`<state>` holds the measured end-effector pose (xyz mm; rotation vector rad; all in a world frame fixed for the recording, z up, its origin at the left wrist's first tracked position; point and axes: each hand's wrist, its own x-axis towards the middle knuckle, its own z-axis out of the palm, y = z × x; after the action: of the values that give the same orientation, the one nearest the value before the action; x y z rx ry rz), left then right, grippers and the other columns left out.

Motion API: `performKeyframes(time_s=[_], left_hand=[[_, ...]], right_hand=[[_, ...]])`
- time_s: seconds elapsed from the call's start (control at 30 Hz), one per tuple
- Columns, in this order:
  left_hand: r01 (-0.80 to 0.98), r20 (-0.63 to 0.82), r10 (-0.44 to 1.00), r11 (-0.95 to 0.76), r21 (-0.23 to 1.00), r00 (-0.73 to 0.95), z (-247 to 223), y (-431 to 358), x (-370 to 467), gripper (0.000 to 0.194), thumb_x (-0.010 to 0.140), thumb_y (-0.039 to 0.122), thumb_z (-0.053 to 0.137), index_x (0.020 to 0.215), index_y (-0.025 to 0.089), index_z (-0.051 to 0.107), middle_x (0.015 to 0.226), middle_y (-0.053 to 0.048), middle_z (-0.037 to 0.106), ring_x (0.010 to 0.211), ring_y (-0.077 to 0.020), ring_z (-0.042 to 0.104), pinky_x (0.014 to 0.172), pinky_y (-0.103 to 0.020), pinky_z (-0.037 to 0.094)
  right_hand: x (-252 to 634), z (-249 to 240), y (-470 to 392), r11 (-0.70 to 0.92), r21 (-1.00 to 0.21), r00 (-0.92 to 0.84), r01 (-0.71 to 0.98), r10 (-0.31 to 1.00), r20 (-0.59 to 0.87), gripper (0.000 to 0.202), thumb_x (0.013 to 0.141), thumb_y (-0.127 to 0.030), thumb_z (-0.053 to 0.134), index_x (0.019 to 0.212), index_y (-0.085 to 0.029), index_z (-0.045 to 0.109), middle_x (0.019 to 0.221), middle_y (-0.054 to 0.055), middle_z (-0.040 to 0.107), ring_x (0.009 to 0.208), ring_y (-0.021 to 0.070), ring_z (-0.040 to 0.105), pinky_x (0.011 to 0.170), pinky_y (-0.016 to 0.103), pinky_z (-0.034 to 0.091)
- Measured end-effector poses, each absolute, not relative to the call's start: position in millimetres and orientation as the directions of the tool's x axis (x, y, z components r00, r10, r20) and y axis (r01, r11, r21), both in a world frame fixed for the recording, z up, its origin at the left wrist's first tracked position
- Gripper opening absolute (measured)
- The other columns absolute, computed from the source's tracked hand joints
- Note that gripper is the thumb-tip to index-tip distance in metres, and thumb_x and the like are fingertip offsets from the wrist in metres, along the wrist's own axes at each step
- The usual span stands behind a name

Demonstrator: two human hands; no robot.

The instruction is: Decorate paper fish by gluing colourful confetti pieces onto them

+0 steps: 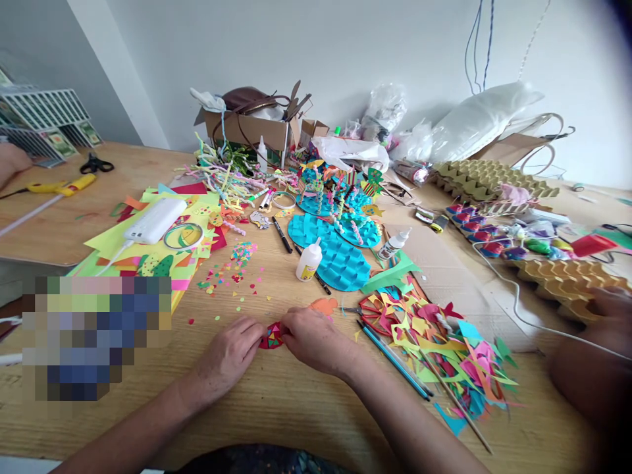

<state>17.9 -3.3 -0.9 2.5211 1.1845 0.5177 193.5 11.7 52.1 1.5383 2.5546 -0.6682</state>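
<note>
A small red paper cutout [272,337] dotted with coloured triangles lies between my two hands, low over the wooden table. My left hand [236,345] is closed, its fingertips pinching the cutout's left edge. On the other side my right hand [313,339] bends its fingers down onto the cutout, hiding its right part. Just beyond my right hand rests an orange paper cutout [323,306]. A white glue bottle [309,262] stands upright ahead, in front of blue scalloped paper [345,262]. Loose confetti pieces [243,251] are scattered to the left.
Paper scraps [444,329] heap on the right, beside blue pencils [395,362] and a thin stick [457,398]. Coloured sheets with a white power bank [155,220] lie left. Egg trays [557,280] stand far right, near another person's arm [587,368]. A yellow glue gun [74,185] lies far left.
</note>
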Motion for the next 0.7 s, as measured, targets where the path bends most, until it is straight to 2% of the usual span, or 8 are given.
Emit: performKeyframes(time_s=[0.2, 0.7], left_hand=[[0.669, 0.202, 0.776, -0.622, 0.407, 0.597, -3, -4, 18, 0.02, 0.078, 0.004, 0.039, 0.079, 0.016, 0.054, 0.078, -0.003, 0.057, 0.075, -0.0157, 0.053, 0.068, -0.026, 0.045], [0.68, 0.207, 0.799, -0.592, 0.433, 0.565, -6, -5, 18, 0.022, 0.076, 0.003, 0.038, 0.076, 0.018, 0.053, 0.076, -0.002, 0.055, 0.073, -0.0153, 0.052, 0.067, -0.025, 0.044]], right_hand=[[193, 51, 8, 0.338, -0.339, -0.439, 0.878, 0.852, -0.285, 0.024, 0.08, -0.021, 0.041, 0.076, -0.016, 0.064, 0.079, 0.006, 0.063, 0.07, 0.0153, 0.058, 0.053, 0.023, 0.033], [189, 38, 3, 0.267, -0.323, -0.365, 0.908, 0.882, -0.296, 0.023, 0.079, -0.023, 0.042, 0.077, -0.016, 0.064, 0.08, 0.007, 0.065, 0.076, 0.0179, 0.06, 0.061, 0.023, 0.037]])
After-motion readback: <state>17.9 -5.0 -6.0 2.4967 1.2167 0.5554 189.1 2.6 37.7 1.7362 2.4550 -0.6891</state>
